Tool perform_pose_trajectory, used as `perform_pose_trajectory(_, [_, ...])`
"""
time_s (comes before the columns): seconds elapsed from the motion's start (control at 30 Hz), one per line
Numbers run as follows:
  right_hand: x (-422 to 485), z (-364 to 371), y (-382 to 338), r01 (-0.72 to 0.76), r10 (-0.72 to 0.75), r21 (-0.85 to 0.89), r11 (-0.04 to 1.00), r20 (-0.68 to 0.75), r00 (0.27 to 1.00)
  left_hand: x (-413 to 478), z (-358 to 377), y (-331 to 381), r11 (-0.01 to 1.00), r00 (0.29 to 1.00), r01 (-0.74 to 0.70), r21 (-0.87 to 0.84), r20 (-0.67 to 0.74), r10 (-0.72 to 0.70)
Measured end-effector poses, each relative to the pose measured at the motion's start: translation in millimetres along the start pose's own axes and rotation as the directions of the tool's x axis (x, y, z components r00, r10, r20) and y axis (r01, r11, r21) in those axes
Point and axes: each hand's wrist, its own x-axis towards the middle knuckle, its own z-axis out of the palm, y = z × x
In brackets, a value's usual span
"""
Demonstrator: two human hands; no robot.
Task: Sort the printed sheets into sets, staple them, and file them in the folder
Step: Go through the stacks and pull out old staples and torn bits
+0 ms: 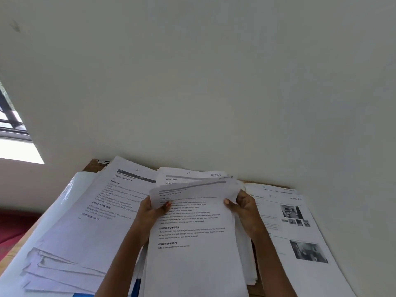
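Sorting under way, well short of done: printed sheets held over centre of wooden tabletop, top edge curling back. Left pile, far pile and photo-page pile spread around them. Glossy folder lies under left pile; nothing visibly filed. Stapling: cannot tell, no stapler seen. Left hand grip: thumb in front, fingers behind, pinching sheets' left edge. Right hand grip: same pinch on right edge. Forearms reach forward, hands level.

Single head-worn view, facing forward and down, close over the desk, wall filling the top (wide-angle).
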Motion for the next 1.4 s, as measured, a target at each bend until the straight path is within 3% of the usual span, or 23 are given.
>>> perform_pose_trajectory(0.1, [1.8, -1.9, 1.2, 0.043, -0.042, -0.047, 0.998, 0.021, 0.999, -1.4, 3.2, 1.9, 1.0, 1.0, -0.004, 0.025, 0.031, 0.003])
perform_pose_trajectory(0.2, [-0.8, 1.1, -3.6, 0.01, -0.012, 0.034, 0.999, 0.064, 0.998, -2.4, 3.9, 1.3, 1.0, 0.999, 0.01, 0.021, 0.03, -0.011])
perform_pose_trajectory(0.27, [-4.0, 5.5, -8.5, -0.016, 0.003, 0.18, 0.984, 0.071, 0.997, -2.6, 3.9, 0.7, 1.0, 0.999, 0.002, 0.031, 0.035, -0.003])
perform_pose_trajectory(0.33, [-4.1, 5.6, -7.1, -0.087, 0.092, 0.392, 0.916, 0.006, 0.996, -2.1, 3.3, -0.8, 0.999, 0.999, -0.002, 0.037, 0.033, 0.001])
perform_pose_trajectory(0.37, [-2.1, 5.1, -6.9, -0.116, 0.141, 0.417, 0.901, -0.03, 0.99, -2.0, 2.7, -1.9, 1.0, 1.0, -0.002, 0.025, 0.019, 0.001])
perform_pose_trajectory(0.47, [4.8, 5.8, -12.1, -0.156, 0.186, 0.218, 0.963, -0.123, 0.975, -2.8, 4.3, -0.1, 1.0, 1.0, 0.008, 0.006, -0.005, -0.008])
perform_pose_trajectory(0.6, [19.7, 0.3, -11.5, -0.21, 0.204, -0.051, 0.976, -0.098, 0.974, -2.1, 3.7, -0.1, 1.0, 1.0, 0.026, 0.009, -0.004, -0.026])
perform_pose_trajectory(0.83, [23.5, -3.8, -12.4, -0.224, 0.185, -0.232, 0.947, -0.18, 0.966, -2.6, 2.9, 1.6, 0.998, 0.998, 0.064, -0.012, -0.024, -0.065])
perform_pose_trajectory(1.2, [14.8, 2.7, 0.7, -0.2, 0.123, -0.174, 0.964, -0.374, 0.919, 0.6, 9.7, 6.3, 0.986, 0.982, 0.169, -0.005, -0.087, -0.169])
perform_pose_trajectory(1.27, [13.3, 2.5, 2.9, -0.243, 0.187, -0.131, 0.961, -0.34, 0.922, 1.8, 9.9, 6.3, 0.984, 0.979, 0.18, 0.003, -0.097, -0.178])
perform_pose_trajectory(1.4, [7.0, -3.0, 0.3, -0.346, 0.333, -0.223, 0.911, -0.093, 0.938, 1.6, 9.5, 6.6, 0.982, 0.976, 0.19, -0.017, -0.107, -0.191])
